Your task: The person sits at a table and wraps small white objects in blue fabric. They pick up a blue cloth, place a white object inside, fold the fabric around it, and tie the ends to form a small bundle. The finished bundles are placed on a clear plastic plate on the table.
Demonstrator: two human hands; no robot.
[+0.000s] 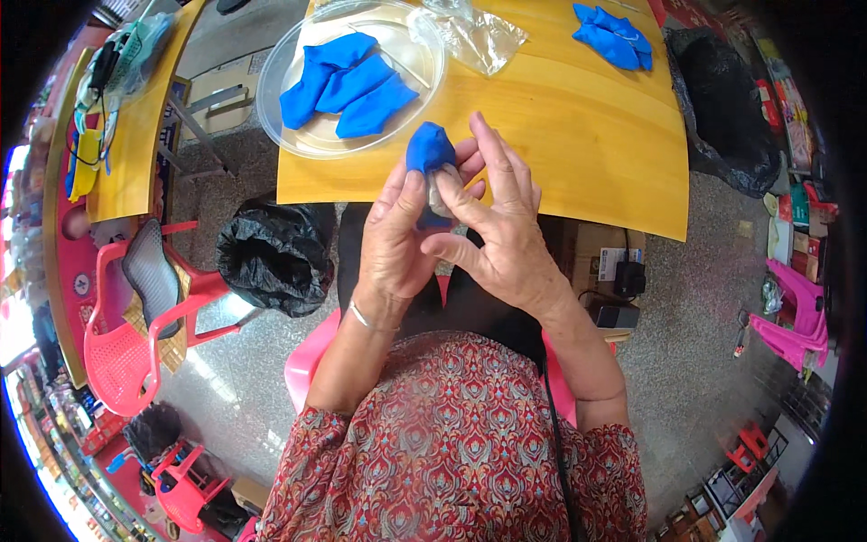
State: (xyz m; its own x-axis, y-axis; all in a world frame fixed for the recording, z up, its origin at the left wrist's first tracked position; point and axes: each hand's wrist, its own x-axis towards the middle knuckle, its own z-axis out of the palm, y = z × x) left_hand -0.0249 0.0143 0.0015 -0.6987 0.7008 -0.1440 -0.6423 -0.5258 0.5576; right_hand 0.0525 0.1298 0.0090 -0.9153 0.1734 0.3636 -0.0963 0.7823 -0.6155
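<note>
Just beyond the table's near edge, my left hand (397,226) is closed around a small blue cloth piece (429,149), its rounded tip pointing up. A greyish-white patch (437,194) shows below the blue tip; whether it is stuffing or lining I cannot tell. My right hand (501,221) presses its index fingertip against that patch, while its thumb and other fingers stretch out apart. Beyond my hands, several blue cloth pieces (348,86) lie on a round clear plastic tray (280,126), along with a thin white stick (397,68).
The yellow wooden table (578,154) also bears a clear plastic bag (483,41) and another blue cloth piece (614,36) at far right. Black bag-lined bins (271,262) stand left and right of it. A pink chair (126,352) is at left, a cardboard box (587,257) under the table.
</note>
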